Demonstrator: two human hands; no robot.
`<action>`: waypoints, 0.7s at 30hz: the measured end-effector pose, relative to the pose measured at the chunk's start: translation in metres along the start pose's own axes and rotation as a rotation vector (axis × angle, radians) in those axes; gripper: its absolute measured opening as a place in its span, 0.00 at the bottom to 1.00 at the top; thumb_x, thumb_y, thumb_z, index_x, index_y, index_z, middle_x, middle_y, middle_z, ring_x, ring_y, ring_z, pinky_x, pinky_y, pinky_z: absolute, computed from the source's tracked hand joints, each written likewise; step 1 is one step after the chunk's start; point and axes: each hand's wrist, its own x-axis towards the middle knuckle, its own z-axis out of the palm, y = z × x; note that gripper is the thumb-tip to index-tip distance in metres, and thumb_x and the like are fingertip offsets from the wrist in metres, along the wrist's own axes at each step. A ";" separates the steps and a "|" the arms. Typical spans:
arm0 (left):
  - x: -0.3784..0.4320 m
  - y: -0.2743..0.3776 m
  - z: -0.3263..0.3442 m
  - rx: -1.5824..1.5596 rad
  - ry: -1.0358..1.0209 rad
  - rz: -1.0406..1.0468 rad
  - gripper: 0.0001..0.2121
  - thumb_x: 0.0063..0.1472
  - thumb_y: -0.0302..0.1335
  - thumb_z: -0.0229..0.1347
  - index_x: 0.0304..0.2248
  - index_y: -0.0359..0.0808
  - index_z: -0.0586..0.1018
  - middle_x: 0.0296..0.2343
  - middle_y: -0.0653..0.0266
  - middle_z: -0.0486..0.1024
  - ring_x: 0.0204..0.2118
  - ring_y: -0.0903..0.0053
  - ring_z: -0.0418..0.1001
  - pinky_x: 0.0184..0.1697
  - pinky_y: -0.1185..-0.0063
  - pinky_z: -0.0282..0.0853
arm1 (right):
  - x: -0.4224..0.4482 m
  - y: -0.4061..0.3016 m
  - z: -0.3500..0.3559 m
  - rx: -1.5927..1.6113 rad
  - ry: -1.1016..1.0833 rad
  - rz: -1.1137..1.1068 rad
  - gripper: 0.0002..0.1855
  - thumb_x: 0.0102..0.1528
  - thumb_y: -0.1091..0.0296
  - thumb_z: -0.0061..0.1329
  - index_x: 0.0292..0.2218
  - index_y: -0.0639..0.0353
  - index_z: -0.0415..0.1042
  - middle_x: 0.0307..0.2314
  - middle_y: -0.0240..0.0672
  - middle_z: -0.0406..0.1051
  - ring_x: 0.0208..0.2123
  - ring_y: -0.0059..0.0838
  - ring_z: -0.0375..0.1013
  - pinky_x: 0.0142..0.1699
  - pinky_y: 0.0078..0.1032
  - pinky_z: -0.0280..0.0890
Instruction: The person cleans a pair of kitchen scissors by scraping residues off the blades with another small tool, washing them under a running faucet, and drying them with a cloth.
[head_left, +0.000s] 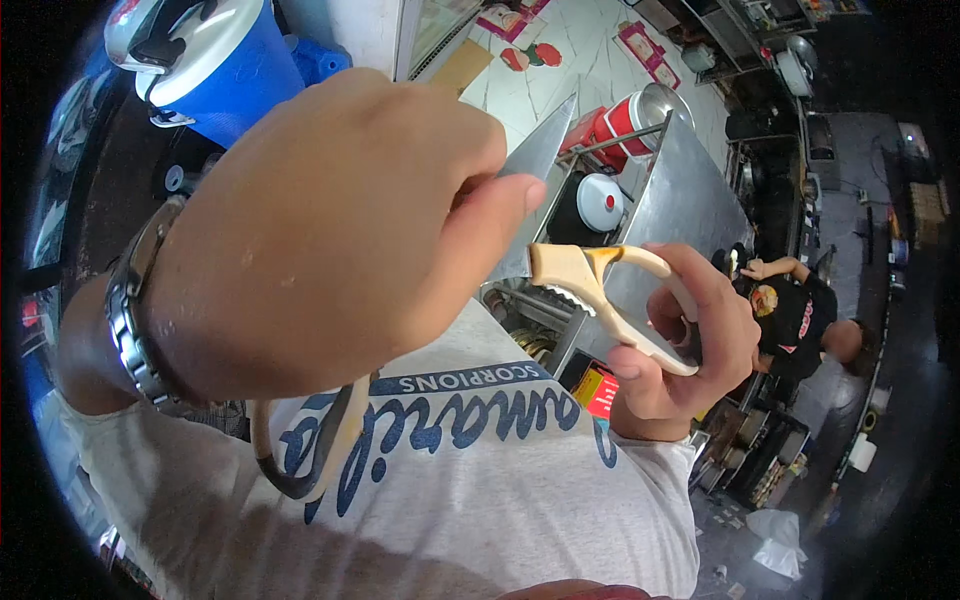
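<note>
In the middle of the head view, my left hand (337, 225), with a metal wristwatch (139, 330) at its wrist, is closed around the metal part of kitchen scissors. A pointed steel blade (551, 139) sticks out past the thumb. One cream plastic handle (349, 435) hangs below this fist, in front of a printed grey T-shirt. My right hand (697, 337) grips the other cream handle (562, 266), fingers through its loop; a serrated metal edge shows inside it. The handles stand far apart. The left fist hides how the two halves meet.
A blue cooler (240, 90) with a white lid stands upper left. Beyond my hands are a steel table (682, 180), a white-lidded pot (600, 202) and a red-and-white bucket (622, 124). To the right, a co-worker in a black shirt (795, 322) is near shelving; a plastic bag (776, 536) lies lower right.
</note>
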 end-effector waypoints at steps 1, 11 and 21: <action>0.000 0.002 -0.003 -0.029 -0.005 -0.039 0.12 0.60 0.26 0.49 0.20 0.31 0.71 0.11 0.61 0.65 0.11 0.74 0.62 0.17 0.78 0.54 | 0.000 -0.001 -0.001 -0.007 -0.002 -0.009 0.31 0.40 0.50 0.63 0.35 0.70 0.72 0.12 0.28 0.64 0.12 0.19 0.62 0.18 0.17 0.55; 0.011 0.013 -0.014 -0.217 -0.101 -0.295 0.10 0.59 0.25 0.50 0.20 0.33 0.70 0.10 0.63 0.65 0.09 0.79 0.62 0.14 0.81 0.51 | -0.003 -0.002 -0.007 -0.032 0.002 -0.007 0.30 0.39 0.53 0.64 0.36 0.70 0.72 0.13 0.29 0.66 0.12 0.19 0.63 0.19 0.16 0.57; 0.011 0.021 -0.016 -0.069 -0.054 -0.242 0.09 0.59 0.25 0.52 0.22 0.32 0.71 0.10 0.61 0.65 0.10 0.77 0.64 0.14 0.80 0.53 | -0.010 -0.002 0.002 0.033 0.060 0.055 0.30 0.38 0.56 0.65 0.37 0.70 0.72 0.16 0.31 0.69 0.13 0.20 0.66 0.20 0.16 0.59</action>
